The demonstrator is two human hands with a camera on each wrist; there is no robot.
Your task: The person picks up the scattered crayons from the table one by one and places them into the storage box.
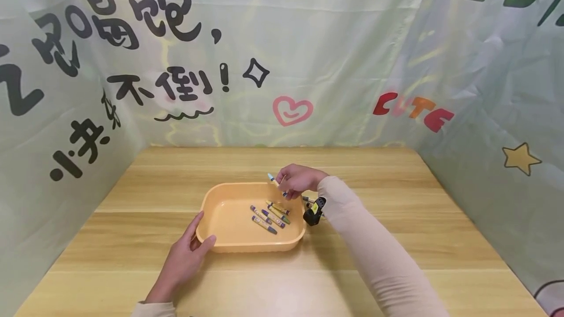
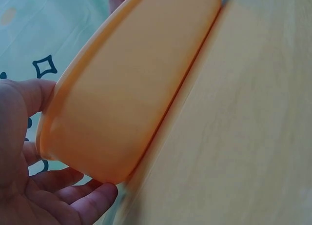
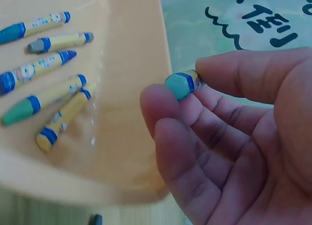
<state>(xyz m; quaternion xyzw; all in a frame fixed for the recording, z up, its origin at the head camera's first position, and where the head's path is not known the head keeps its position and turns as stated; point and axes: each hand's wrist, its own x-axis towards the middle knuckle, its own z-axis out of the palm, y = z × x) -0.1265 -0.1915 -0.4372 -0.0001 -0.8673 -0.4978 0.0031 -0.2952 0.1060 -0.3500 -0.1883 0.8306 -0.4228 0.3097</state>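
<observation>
A shallow light-orange plastic tray (image 1: 223,221) sits on the table. My left hand (image 1: 185,258) holds its front left corner, thumb at the rim and fingers against the outer wall (image 2: 112,103). Over the back right part of the tray, my right hand (image 1: 301,179) pinches a light-blue crayon (image 1: 272,178) between thumb and fingers. Its turquoise end (image 3: 178,87) points at the right wrist camera. Several crayons lie in the right half of the tray, among them a grey-tipped one (image 1: 264,225), a green one (image 3: 44,100) and a yellow one (image 3: 63,120).
Beyond the tray's right wall, more crayons (image 1: 307,200) lie on the wooden table (image 1: 379,170), partly hidden by the right forearm and a black wrist camera (image 1: 315,212). Printed fabric walls (image 1: 343,62) enclose the table at the back and sides.
</observation>
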